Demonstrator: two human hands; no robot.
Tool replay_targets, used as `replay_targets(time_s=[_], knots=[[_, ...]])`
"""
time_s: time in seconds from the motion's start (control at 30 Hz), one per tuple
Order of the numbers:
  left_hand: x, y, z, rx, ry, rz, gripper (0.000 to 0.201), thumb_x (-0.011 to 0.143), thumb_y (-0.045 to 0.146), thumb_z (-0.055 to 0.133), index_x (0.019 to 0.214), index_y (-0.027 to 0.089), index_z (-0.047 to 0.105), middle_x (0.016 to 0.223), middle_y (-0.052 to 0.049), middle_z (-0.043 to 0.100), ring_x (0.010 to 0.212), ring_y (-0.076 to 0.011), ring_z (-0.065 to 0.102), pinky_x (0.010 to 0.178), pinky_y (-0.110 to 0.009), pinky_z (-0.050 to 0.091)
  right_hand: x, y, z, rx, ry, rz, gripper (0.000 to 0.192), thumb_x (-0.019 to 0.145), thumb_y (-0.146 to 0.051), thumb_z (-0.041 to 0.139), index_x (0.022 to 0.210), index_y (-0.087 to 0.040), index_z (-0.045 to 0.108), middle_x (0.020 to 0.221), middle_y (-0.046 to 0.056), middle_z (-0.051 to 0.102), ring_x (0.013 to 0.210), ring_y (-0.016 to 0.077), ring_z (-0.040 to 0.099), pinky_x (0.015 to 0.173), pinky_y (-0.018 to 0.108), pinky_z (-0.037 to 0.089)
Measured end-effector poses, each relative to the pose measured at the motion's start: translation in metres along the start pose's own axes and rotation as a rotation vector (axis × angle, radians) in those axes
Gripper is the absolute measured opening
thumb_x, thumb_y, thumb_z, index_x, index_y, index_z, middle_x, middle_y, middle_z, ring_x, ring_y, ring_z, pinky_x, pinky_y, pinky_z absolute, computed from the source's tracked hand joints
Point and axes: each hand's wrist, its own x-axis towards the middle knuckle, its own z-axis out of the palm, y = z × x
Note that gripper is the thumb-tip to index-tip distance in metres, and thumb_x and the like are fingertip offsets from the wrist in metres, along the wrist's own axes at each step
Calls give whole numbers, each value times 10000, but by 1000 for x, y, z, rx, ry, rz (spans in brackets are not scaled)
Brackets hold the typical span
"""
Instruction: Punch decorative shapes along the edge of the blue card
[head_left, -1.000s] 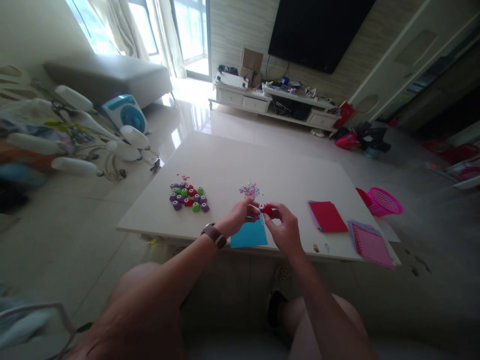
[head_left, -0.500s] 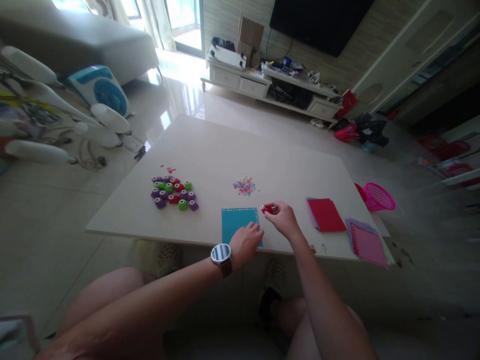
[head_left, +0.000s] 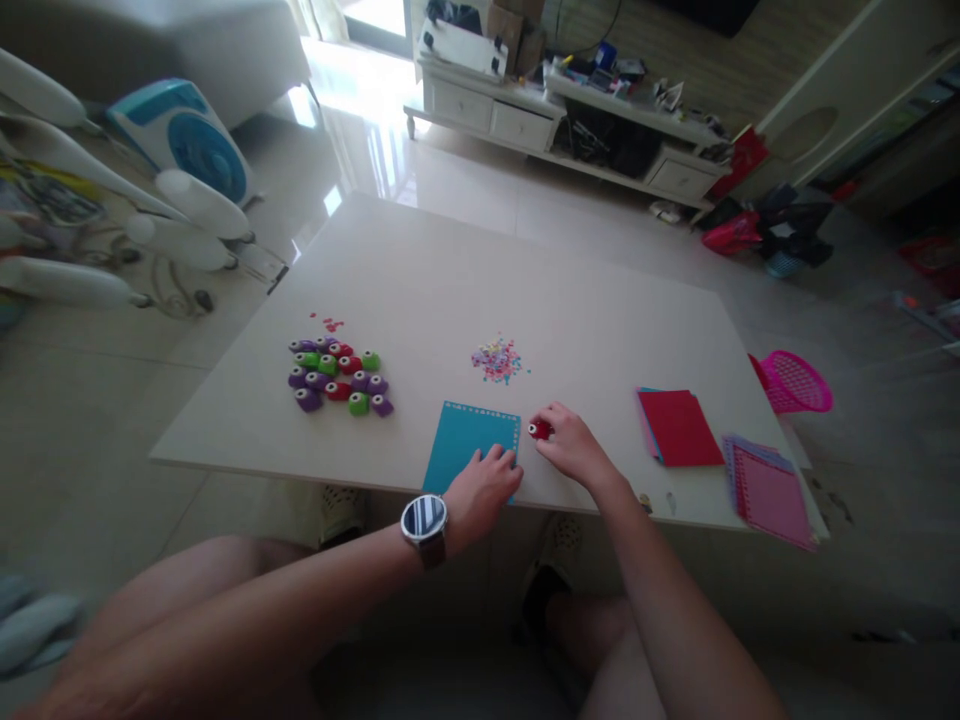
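Observation:
A blue paper sheet (head_left: 469, 442) lies flat near the front edge of the pale table (head_left: 450, 280). My left hand (head_left: 484, 490), with a watch on the wrist, rests fingers-down on the sheet's near right corner. My right hand (head_left: 574, 450) grips a small red paper punch (head_left: 538, 430) on the table just right of the sheet. A small heap of coloured confetti (head_left: 496, 360) lies beyond the sheet.
A cluster of purple, green and red punches (head_left: 337, 375) sits at the left. Red paper sheets (head_left: 679, 425) and a pink and purple stack (head_left: 769, 490) lie at the right, beside a pink basket (head_left: 796, 380). A fan (head_left: 180, 130) and a TV cabinet (head_left: 555, 120) stand beyond.
Both hands came down from holding the punch over the blue sheet. The left hand now rests on the sheet, the right keeps the punch on the table. The view tilted downward.

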Motion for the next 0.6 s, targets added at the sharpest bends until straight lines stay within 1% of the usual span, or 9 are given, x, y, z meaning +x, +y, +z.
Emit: replay_targets(time_s=[0.1, 0.23, 0.4, 0.6], knots=[[-6, -6, 2, -45, 31, 23, 173, 942, 71, 533, 1034, 156, 652, 1202, -138, 647, 1161, -303, 572, 997, -444, 517, -8, -4, -1, -38, -55, -3, 237, 778, -3, 626, 894, -191, 714, 929, 35, 679, 861, 186, 628, 835, 305, 477], [-8, -11, 3, -78, 54, 19, 169, 944, 61, 510, 959, 163, 644, 1121, -127, 654, 1095, -278, 583, 952, -397, 504, -14, -11, 0, -73, -112, 17, 241, 771, -2, 620, 861, -209, 704, 922, 32, 713, 881, 195, 658, 846, 298, 472], [-6, -13, 4, -121, 119, 7, 156, 941, 73, 511, 961, 166, 634, 1066, -120, 651, 1079, -283, 586, 946, -399, 495, -12, -13, 6, -82, -167, 40, 190, 792, -54, 676, 861, -226, 716, 899, 29, 747, 846, 194, 682, 785, 275, 480], [-2, -16, 4, -143, 145, 5, 159, 939, 86, 502, 999, 166, 625, 1082, -114, 652, 1087, -277, 590, 967, -390, 488, -8, -9, 4, -36, -191, 36, 170, 804, -77, 705, 877, -228, 729, 883, 26, 768, 825, 194, 702, 767, 264, 499]])
